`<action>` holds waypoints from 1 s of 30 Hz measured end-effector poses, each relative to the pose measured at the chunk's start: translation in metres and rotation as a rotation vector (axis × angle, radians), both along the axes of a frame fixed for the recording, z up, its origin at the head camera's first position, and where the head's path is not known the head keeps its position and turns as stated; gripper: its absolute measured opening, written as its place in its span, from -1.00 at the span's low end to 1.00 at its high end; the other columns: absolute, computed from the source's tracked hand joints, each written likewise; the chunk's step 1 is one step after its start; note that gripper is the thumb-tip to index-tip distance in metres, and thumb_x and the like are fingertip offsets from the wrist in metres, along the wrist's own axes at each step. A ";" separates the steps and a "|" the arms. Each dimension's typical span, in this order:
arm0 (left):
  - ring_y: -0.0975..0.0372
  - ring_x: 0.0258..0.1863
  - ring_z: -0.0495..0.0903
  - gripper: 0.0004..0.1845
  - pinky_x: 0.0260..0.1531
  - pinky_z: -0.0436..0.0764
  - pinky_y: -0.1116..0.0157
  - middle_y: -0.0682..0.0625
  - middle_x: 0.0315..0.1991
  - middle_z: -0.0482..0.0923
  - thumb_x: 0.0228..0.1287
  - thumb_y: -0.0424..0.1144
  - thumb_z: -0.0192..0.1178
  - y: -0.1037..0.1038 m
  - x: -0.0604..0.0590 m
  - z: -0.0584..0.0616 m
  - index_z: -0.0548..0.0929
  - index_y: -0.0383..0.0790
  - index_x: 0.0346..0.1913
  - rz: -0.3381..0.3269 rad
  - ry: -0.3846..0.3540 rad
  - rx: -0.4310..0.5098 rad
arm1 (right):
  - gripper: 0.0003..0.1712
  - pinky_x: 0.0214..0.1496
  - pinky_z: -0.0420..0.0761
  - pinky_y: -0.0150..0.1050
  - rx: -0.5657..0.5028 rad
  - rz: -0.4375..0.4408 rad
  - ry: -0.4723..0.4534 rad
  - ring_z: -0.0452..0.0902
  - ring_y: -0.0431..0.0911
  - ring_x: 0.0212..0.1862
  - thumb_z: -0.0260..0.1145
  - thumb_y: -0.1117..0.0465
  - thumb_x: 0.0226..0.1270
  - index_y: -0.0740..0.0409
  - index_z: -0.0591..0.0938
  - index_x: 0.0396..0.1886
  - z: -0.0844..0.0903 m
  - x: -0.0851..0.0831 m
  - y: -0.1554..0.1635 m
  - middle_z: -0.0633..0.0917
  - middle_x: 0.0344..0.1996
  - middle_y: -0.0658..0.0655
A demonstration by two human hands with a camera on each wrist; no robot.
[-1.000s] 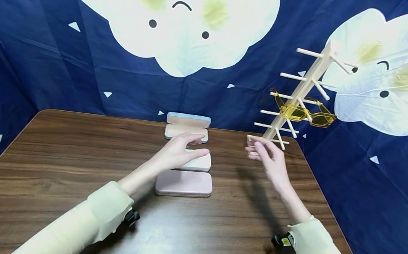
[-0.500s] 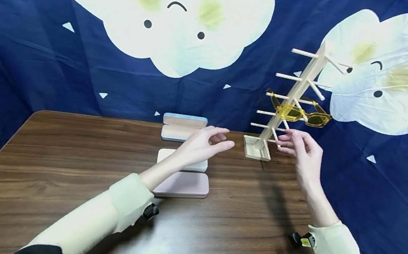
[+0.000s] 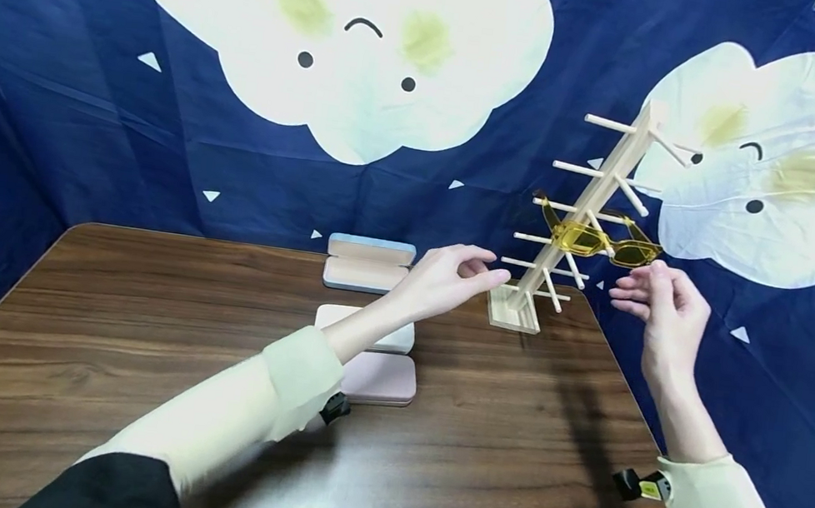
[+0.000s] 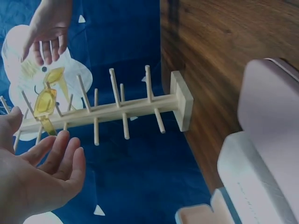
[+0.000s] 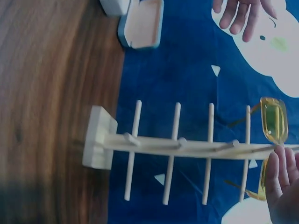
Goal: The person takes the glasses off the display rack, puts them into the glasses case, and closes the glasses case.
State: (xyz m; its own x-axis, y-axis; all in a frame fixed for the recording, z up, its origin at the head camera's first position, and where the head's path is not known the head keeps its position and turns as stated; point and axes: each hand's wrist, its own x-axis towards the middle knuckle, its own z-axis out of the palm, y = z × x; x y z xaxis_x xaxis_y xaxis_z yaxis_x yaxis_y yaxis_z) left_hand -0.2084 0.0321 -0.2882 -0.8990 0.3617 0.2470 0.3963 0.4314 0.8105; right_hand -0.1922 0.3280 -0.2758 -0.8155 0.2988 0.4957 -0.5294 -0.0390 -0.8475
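Yellow sunglasses hang on a peg of the wooden rack at the table's back right; they also show in the left wrist view as sunglasses and in the right wrist view as sunglasses. My left hand reaches toward the rack's lower pegs, fingers relaxed and holding nothing. My right hand is just right of the sunglasses, fingers loose, fingertips close to the lens. Whether they touch it I cannot tell.
Three glasses cases lie mid-table: an open blue one at the back, a white one and a pink one nearer. The dark wooden table is backed by a blue cloud-print cloth.
Both hands have risen and moved right from the cases toward the rack. The right hand went from the rack's base up to beside the sunglasses.
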 end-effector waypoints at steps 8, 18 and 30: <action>0.30 0.01 0.69 -0.44 0.10 0.62 0.30 0.08 -0.05 0.77 0.41 0.22 0.21 0.020 -0.013 0.019 0.67 -0.06 0.27 0.006 0.003 -0.016 | -0.69 -0.53 0.71 -0.31 -0.099 -0.083 -0.020 0.74 -0.10 -0.58 0.36 0.19 0.46 0.41 0.65 -0.35 0.016 -0.010 0.022 0.76 -0.59 0.16; 0.25 0.06 0.71 -0.53 0.11 0.63 0.28 0.07 0.01 0.79 0.44 0.21 0.19 0.045 -0.025 0.039 0.75 -0.06 0.10 0.030 -0.036 0.049 | -0.74 -0.58 0.68 -0.37 -0.124 -0.148 -0.190 0.69 -0.17 -0.61 0.38 0.16 0.45 0.31 0.67 -0.31 0.023 -0.030 0.051 0.74 -0.58 0.07; 0.16 -0.03 0.70 -0.48 -0.08 0.63 0.29 -0.02 0.02 0.77 0.50 0.19 0.11 0.061 -0.043 0.050 0.75 -0.16 0.11 0.082 -0.166 0.066 | -0.65 -0.41 0.75 -0.36 0.014 0.086 -0.429 0.77 -0.20 -0.48 0.26 -0.04 0.54 0.14 0.69 -0.28 0.024 -0.042 0.071 0.79 -0.50 -0.02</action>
State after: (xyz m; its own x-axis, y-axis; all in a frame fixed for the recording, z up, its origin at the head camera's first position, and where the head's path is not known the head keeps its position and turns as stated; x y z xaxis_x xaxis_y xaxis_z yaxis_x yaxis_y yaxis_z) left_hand -0.2512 0.0929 -0.2379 -0.9551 0.2737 0.1135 0.2205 0.4008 0.8892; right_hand -0.2342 0.3993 -0.2514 -0.9701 0.2163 0.1101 -0.1246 -0.0545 -0.9907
